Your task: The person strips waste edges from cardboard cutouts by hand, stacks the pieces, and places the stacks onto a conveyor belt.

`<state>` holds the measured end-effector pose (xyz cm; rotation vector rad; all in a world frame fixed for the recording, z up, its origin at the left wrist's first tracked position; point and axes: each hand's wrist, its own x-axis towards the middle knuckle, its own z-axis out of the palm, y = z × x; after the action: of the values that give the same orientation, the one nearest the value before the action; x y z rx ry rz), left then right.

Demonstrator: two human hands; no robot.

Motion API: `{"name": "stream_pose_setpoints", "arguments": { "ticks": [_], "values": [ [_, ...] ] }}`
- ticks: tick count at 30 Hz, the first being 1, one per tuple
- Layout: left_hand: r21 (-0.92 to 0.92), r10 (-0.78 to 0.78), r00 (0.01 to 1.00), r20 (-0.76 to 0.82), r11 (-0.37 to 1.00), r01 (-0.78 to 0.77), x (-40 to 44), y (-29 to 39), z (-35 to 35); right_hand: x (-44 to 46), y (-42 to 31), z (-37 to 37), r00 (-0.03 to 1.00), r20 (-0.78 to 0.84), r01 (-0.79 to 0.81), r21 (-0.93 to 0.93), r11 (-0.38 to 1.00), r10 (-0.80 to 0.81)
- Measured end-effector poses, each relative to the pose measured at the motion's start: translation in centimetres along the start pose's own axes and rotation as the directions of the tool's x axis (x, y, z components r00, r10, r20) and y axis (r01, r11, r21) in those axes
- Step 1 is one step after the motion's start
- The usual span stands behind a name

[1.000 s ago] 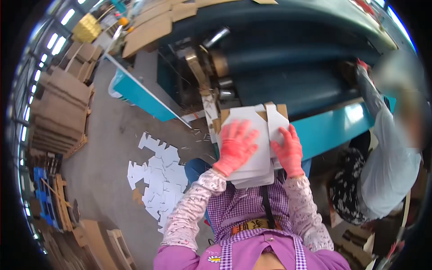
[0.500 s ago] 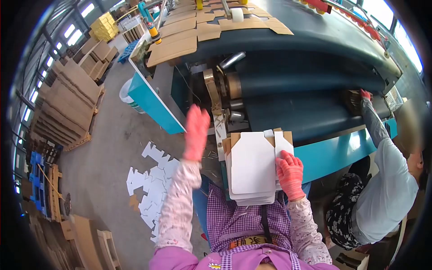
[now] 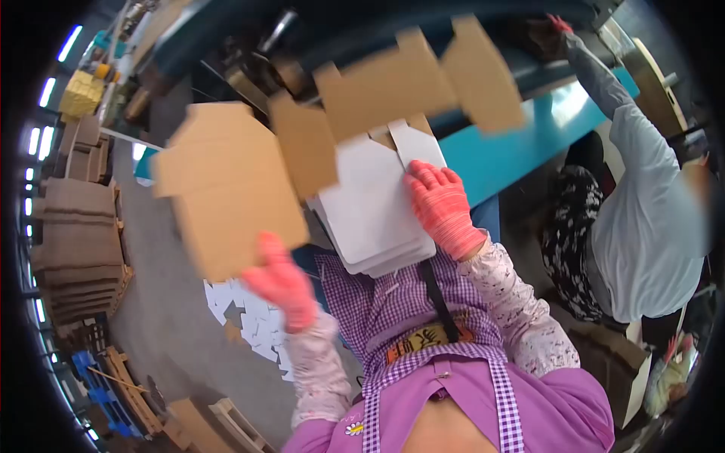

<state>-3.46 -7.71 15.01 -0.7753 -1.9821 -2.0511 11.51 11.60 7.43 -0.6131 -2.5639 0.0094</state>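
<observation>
My left hand, in a coral-red glove, grips the lower edge of a flat brown cardboard box blank. The blank is held up at a tilt, with its flaps spreading right over the top of a stack. That stack of white-faced cardboard blanks rests in front of my lap. My right hand, gloved alike, lies on the stack's right side with its fingers stretched over the white face. Part of the stack's far end is hidden by the brown blank.
A machine with dark rollers and a teal panel stands ahead. At the right, a co-worker in a white top reaches to the rollers. White cardboard scraps litter the floor at left. Brown cardboard piles stand farther left.
My left hand was bare of any cardboard and raised near the machine; now it is lower and holds a brown blank. The view has tilted down. My right hand stays on the stack.
</observation>
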Motion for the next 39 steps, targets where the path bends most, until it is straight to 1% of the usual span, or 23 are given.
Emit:
{"name": "stream_pose_setpoints", "arguments": {
  "ticks": [1,2,3,4,5,6,7,9,10,12,13,14,16,17,19,20,23,29,32,34,35,36,39],
  "values": [
    [0.261,0.143,0.986,0.085,0.952,-0.161,-3.6,-2.1,0.9,-0.9,-0.3,-1.9,0.995,0.098,-0.003,0.175,0.985,-0.015],
    [0.475,0.059,0.924,0.377,0.845,-0.247,-5.2,-2.6,2.0,-1.4,-1.0,-4.7,0.981,0.187,-0.015,0.342,0.939,-0.052],
    [0.61,-0.09,0.789,0.608,0.689,-0.391,-6.0,-2.7,3.0,-1.8,-1.0,-5.9,0.961,0.257,-0.04,0.496,0.868,-0.102],
    [0.611,-0.17,0.699,0.695,0.653,-0.448,-6.4,-2.5,3.3,-1.3,1.6,-6.5,0.991,0.053,-0.134,0.307,0.942,0.124],
    [0.594,-0.238,0.594,0.768,0.613,-0.522,-5.3,-1.6,4.0,-0.8,4.2,-7.1,0.928,-0.156,-0.311,0.172,0.935,0.338],
    [0.563,-0.313,0.477,0.821,0.576,-0.592,-4.7,-1.1,4.6,-1.5,6.1,-5.4,0.874,-0.212,-0.455,-0.039,0.889,0.438],
    [0.511,-0.271,0.444,0.854,0.593,-0.622,-4.1,-1.3,4.8,-1.7,6.5,-4.4,0.835,-0.142,-0.512,0.153,0.845,0.532],
    [0.405,-0.178,0.382,0.907,0.617,-0.675,-1.9,-2.4,5.4,-0.7,6.5,-4.1,0.757,0.042,-0.582,0.496,0.644,0.652],
    [0.334,-0.001,0.424,0.905,0.619,-0.711,-1.9,-4.2,5.9,-0.3,5.8,-4.7,0.724,0.171,-0.58,0.676,0.455,0.668],
    [0.279,0.122,0.472,0.873,0.669,-0.689,-1.5,-6.2,7.3,0.6,3.8,-4.3,0.938,0.002,-0.299,0.507,0.808,0.346],
    [0.239,0.186,0.489,0.853,0.692,-0.681,-1.4,-6.7,7.9,0.8,2.9,-4.1,0.987,-0.047,-0.122,0.385,0.915,0.152],
    [0.233,0.218,0.534,0.817,0.722,-0.651,-1.4,-6.8,8.4,1.0,2.1,-3.4,0.977,0.037,-0.213,0.289,0.933,0.212],
    [0.233,0.225,0.553,0.802,0.736,-0.636,-1.3,-7.2,8.9,1.5,1.0,-2.1,0.927,0.183,-0.346,0.075,0.935,0.328],
    [0.235,0.228,0.563,0.794,0.74,-0.63,-1.2,-7.3,9.1,1.6,0.9,-1.9,0.903,0.23,-0.392,0.099,0.915,0.362],
    [0.289,0.135,0.557,0.82,0.741,-0.606,-1.3,-7.2,9.4,1.8,0.6,-1.7,0.845,0.331,-0.483,0.139,0.864,0.419],
    [0.314,0.095,0.555,0.826,0.739,-0.596,-1.1,-7.2,9.9,1.9,0.6,-1.7,0.842,0.344,-0.482,0.136,0.865,0.415],
    [0.192,0.285,0.488,0.825,0.671,-0.717,-0.4,-7.0,11.1,2.2,0.6,-1.9,0.829,0.367,-0.493,0.122,0.862,0.422],
    [0.186,0.26,0.445,0.857,0.65,-0.737,-0.8,-8.4,11.3,1.9,1.0,-1.0,0.822,0.368,-0.516,0.157,0.842,0.435],
    [0.202,0.25,0.459,0.852,0.653,-0.73,-0.7,-7.4,11.4,1.7,2.4,-1.6,0.848,0.374,-0.479,0.237,0.845,0.376],
    [0.193,0.283,0.461,0.841,0.638,-0.745,-0.6,-7.8,11.8,0.4,5.2,-1.1,0.766,0.364,-0.637,0.536,0.554,0.53],
    [0.199,0.28,0.461,0.842,0.634,-0.748,-0.8,-7.9,11.4,-0.7,6.2,-0.4,0.713,0.384,-0.654,0.666,0.359,0.586],
    [0.194,0.276,0.452,0.848,0.632,-0.75,-1.0,-7.8,11.1,-1.3,7.2,0.6,0.625,0.413,-0.72,0.633,0.284,0.663],
    [0.182,0.286,0.443,0.85,0.629,-0.756,-0.6,-7.9,11.5,-2.3,9.2,2.8,0.607,0.58,-0.783,0.554,0.284,0.543]
  ]
}}
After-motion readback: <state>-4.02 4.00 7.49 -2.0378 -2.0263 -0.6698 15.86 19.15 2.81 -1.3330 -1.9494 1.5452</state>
